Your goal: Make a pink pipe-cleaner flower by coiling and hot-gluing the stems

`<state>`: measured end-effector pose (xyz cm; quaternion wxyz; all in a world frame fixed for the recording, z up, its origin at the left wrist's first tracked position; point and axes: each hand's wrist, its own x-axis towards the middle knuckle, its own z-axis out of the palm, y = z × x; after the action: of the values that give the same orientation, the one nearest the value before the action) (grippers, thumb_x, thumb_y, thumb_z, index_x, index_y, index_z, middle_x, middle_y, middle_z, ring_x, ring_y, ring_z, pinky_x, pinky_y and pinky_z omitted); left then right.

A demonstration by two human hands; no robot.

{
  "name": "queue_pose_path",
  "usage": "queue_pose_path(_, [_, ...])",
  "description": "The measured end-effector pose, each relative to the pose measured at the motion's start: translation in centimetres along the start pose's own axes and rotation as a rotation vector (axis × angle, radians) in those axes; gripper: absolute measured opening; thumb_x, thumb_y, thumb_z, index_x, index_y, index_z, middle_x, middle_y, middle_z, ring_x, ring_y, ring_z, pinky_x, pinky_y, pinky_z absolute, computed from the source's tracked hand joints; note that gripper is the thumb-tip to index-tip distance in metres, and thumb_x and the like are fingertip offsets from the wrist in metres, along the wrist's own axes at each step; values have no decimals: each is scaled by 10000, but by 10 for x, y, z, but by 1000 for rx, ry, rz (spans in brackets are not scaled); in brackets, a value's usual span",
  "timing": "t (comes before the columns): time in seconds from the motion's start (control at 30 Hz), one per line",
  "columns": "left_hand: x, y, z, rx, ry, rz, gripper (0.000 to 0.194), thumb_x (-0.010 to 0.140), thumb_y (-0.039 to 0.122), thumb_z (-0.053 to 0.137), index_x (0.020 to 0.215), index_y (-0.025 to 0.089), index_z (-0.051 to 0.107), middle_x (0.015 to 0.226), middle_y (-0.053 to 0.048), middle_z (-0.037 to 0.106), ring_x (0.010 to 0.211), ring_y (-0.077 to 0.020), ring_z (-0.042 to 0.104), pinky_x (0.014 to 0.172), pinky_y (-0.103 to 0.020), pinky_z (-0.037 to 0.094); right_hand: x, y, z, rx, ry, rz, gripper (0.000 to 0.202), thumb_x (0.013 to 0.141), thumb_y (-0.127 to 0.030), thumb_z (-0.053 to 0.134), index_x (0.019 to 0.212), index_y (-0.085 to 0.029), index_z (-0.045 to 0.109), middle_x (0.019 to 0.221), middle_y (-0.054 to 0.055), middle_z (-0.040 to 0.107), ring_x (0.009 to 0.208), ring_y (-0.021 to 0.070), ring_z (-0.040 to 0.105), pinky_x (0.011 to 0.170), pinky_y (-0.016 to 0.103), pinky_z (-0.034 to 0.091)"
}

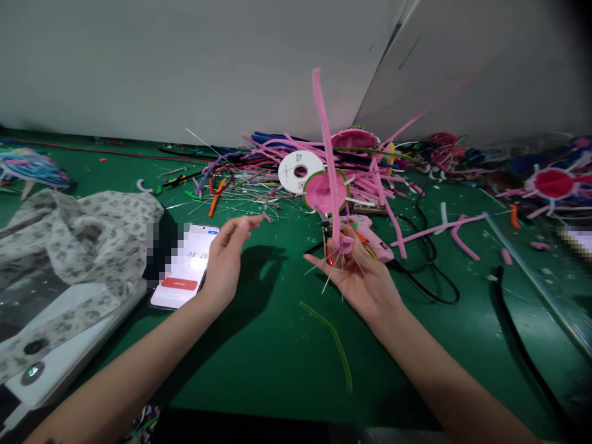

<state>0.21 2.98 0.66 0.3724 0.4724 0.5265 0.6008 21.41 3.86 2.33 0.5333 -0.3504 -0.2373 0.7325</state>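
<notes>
Right hand (363,277): grip closed on pink coil (345,245), wires (326,281) splayed below. Left hand (227,256): grip nearly closed at pink scrap (267,216); hold unclear. Phone (184,271) alongside, on worktop (268,376).

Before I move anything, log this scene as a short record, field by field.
left hand: small pink piece at its fingers, grip unclear
right hand: holds pink coil, long strip rising from it, thin wires splayed below
beside left hand: phone, screen lit, 08:26
behind right hand: pink glue gun
between forearms: yellow-green strip, curved
far left: patterned cloth
surface: green table
</notes>
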Motion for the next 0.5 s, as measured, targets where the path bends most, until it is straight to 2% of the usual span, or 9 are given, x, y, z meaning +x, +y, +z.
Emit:
queue_pose_path(0.07, [-6,4,3,81,-170,76,197,870,336,591,1046,257,633,1179,-35,639,1137,-186,568,1014,-379,421,-1,3,1,14,-17,22,364,624,-316,825,937,-306,640,812,-73,671,844,155,663,944,521,506])
queue_pose_path(0.1, [-9,5,5,134,-265,150,179,853,310,617,1019,251,648,1199,-41,621,1161,-195,548,1041,-399,393,-1,5,1,14,-32,30,369,617,-318,830,932,-300,639,841,-69,676,842,153,663,942,514,507])
queue_pose_path(0.2, [-18,4,11,284,-434,272,239,825,279,656,1064,272,651,1232,-48,590,1185,-212,514,1046,-447,368,-2,10,1,-4,-90,34,351,637,-338,816,933,-293,633,888,-56,680,855,155,663,947,503,502])
queue_pose_path(0.3, [-22,-1,14,325,-494,306,274,832,265,650,1104,281,634,1249,-50,574,1198,-209,495,1035,-447,372,-3,14,2,-18,-134,55,308,678,-328,786,941,-295,629,874,-54,683,852,153,666,940,487,508])
queue_pose_path(0.5, [-22,-6,15,342,-510,336,89,814,286,675,897,261,693,1179,-38,614,1137,-209,534,989,-433,402,-5,20,5,-14,-163,130,319,652,-304,802,924,-301,635,828,-62,694,812,140,672,865,406,545])
